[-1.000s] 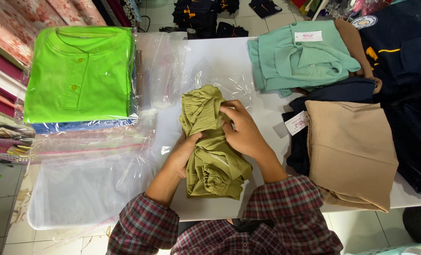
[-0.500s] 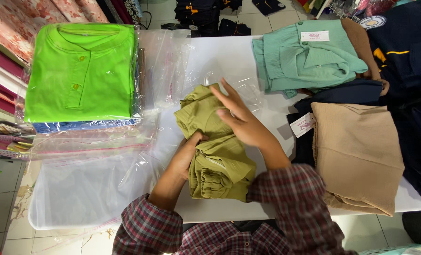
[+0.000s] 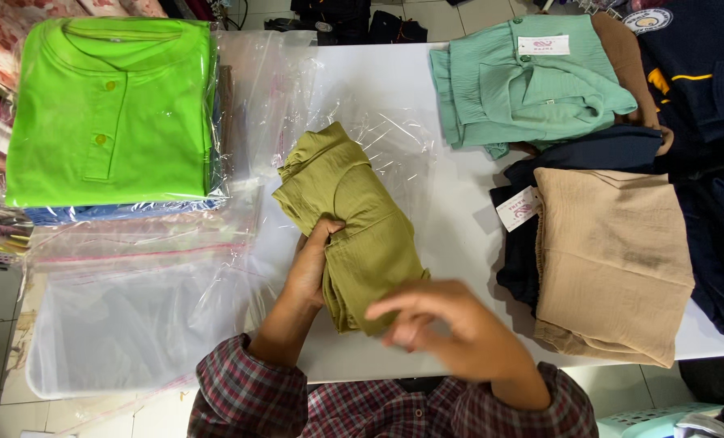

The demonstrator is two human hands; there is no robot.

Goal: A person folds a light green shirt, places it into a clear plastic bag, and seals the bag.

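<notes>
Olive-green cloth, a folded garment (image 3: 354,227), lying on the white table (image 3: 459,203) near its middle, long side running away from the body and tilted a little leftward at the far end. Left hand (image 3: 312,272) clamping the garment's left edge about halfway along, thumb pressing on top of the fabric, the fingers tucking under the fold and hidden there. Right hand (image 3: 451,328) hovering just over the near end of the garment, fingers spread and loosely curled, holding nothing; blurred, so not possible to tell whether the fingertips are brushing the cloth. Most of the garment thus lying beyond and to the right of the left-hand grip, with only its near corner passing under the right hand.

Clear plastic bag (image 3: 378,138) lying crumpled under and past the far end of the garment. Stack of flat transparent bags (image 3: 127,324) resting to the left, overhanging the table's edge. Bright green shirt in a bag (image 3: 110,113) sitting at far left. Mint-green folded shirt (image 3: 532,81) lying at far right, with a tan folded garment (image 3: 614,259) nearer, on top of dark navy clothing (image 3: 532,203). Plaid sleeves (image 3: 248,397) covering both forearms.
</notes>
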